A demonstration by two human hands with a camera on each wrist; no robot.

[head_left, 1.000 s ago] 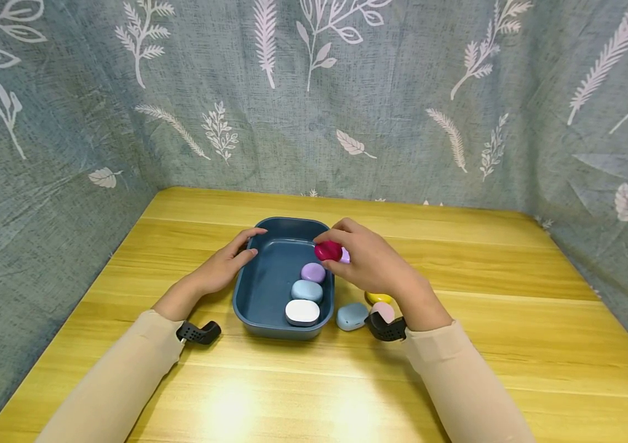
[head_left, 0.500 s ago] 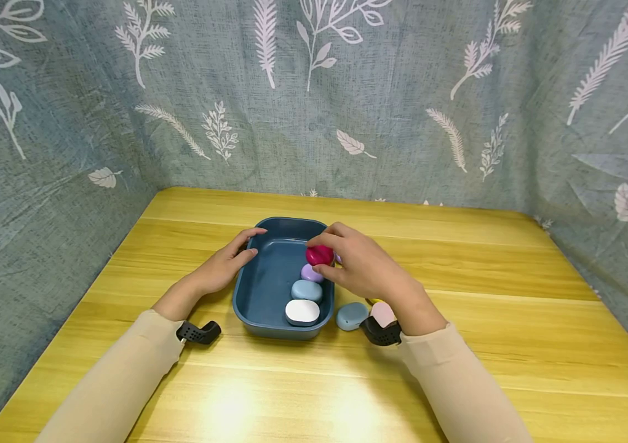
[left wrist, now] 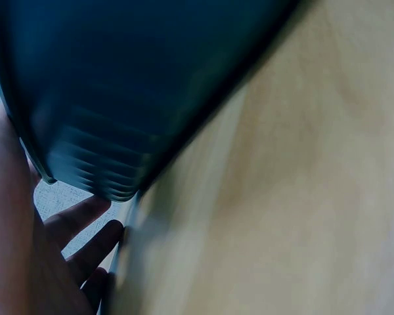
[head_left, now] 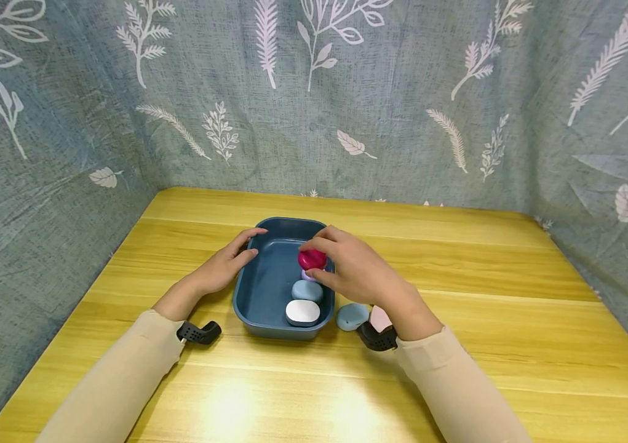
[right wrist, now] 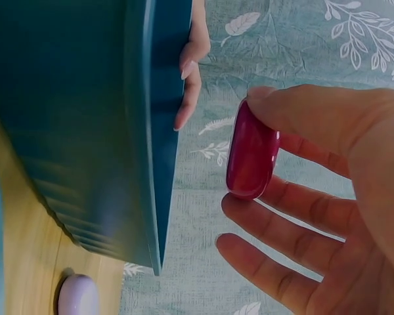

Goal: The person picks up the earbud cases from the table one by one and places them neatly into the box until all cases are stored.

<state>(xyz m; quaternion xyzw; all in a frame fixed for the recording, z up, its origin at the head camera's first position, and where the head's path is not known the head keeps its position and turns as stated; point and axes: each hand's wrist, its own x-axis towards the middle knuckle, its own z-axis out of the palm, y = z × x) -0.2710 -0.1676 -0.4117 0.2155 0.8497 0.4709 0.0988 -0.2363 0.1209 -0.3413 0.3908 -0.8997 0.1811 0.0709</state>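
My right hand pinches a glossy magenta oval case between thumb and fingertips. It holds the case over the right side of a dark blue bin. The right wrist view shows the case edge-on, above the bin's rim. Just below it, partly covered, lies a purple oval case; a light blue one and a white one follow toward the near end. My left hand grips the bin's left rim, index finger and thumb tips over the edge, the other fingers along the outer wall.
Right of the bin, on the wooden table, are a light blue case and a pink one, partly behind the right wrist strap. A lavender case stands outside the bin in the right wrist view. A leaf-patterned curtain encloses the table.
My right hand has moved left and slightly nearer with the magenta case, from the bin's right rim to over the inside. The yellow case is now hidden. The left hand has stayed still.
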